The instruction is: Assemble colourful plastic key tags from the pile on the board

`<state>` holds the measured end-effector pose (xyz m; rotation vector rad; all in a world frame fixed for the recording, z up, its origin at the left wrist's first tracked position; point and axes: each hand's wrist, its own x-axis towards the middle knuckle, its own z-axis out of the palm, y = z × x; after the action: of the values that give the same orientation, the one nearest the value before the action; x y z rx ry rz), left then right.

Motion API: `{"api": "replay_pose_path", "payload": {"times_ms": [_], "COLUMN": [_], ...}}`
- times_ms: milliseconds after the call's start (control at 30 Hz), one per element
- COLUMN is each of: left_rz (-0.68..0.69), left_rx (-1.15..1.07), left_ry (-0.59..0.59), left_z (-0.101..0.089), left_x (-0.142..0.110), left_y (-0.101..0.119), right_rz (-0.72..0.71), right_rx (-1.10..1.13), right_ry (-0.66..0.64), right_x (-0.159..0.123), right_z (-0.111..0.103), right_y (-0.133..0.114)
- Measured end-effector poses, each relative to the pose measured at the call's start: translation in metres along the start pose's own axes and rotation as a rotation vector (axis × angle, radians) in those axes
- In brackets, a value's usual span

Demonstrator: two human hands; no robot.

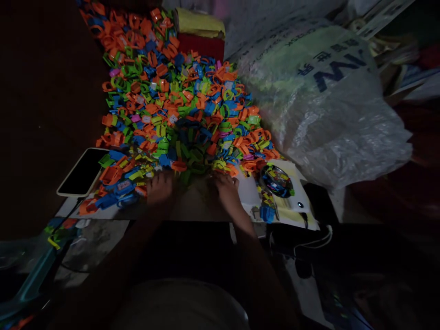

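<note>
A big heap of small plastic pieces in orange, blue, green and yellow covers the table; many have curved bands, like toy watches. Against its near edge lies my left hand, fingers forward and a little apart, beside loose blue and orange pieces. My right hand rests at the same edge, close to some yellow and orange pieces, its fingers loosely bent and partly lost in shadow. Nothing shows in either hand, though the dim light blurs the fingertips. Between the hands is a bare strip of table.
At left lies a phone with a cable. On the right are a round clear-lidded dish of small parts, a white device with a cord and a large plastic bag. A yellow and red block stands behind the heap.
</note>
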<state>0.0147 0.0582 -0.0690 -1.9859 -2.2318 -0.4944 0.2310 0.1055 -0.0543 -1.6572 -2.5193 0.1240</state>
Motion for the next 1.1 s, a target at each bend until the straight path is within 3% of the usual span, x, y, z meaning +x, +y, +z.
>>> {"api": "replay_pose_path", "payload": {"times_ms": [233,433,500,633,733,833,933,1000,1100], "left_rz": [0.009,-0.03,-0.087,-0.165,-0.389,-0.592,-0.606,-0.575,-0.506], "left_rx": [0.018,-0.13,-0.289,-0.922,-1.245,-1.38,-1.412,-1.477,-1.56], "left_ry": [-0.147,-0.263,-0.264,-0.232,-0.28,-0.326,-0.331,-0.399,-0.485], "left_z": [-0.01,-0.027,-0.035,-0.047,-0.048,-0.042,-0.033,-0.029,-0.028], "left_x": [0.03,0.025,0.019,0.006,-0.003,-0.011,-0.019,-0.024,-0.032], "left_y": [-0.005,-0.012,-0.013,-0.01,-0.006,-0.003,0.003,0.008,0.015], "right_rz": [-0.228,-0.279,-0.265,-0.209,-0.131,-0.036,0.045,0.14,0.292], "right_rx": [0.104,-0.011,-0.074,-0.044,0.154,0.406,0.828,1.165,1.527], "right_ry": [-0.068,-0.094,-0.073,-0.013,0.045,0.108,0.169,0.19,0.117], "right_x": [-0.005,0.003,0.006,0.014,0.014,0.003,-0.019,-0.036,-0.058], "right_z": [-0.003,-0.004,-0.002,0.002,0.005,0.007,0.006,0.004,-0.001], "right_y": [-0.015,-0.028,-0.035,-0.044,-0.04,-0.034,-0.037,-0.042,-0.051]}}
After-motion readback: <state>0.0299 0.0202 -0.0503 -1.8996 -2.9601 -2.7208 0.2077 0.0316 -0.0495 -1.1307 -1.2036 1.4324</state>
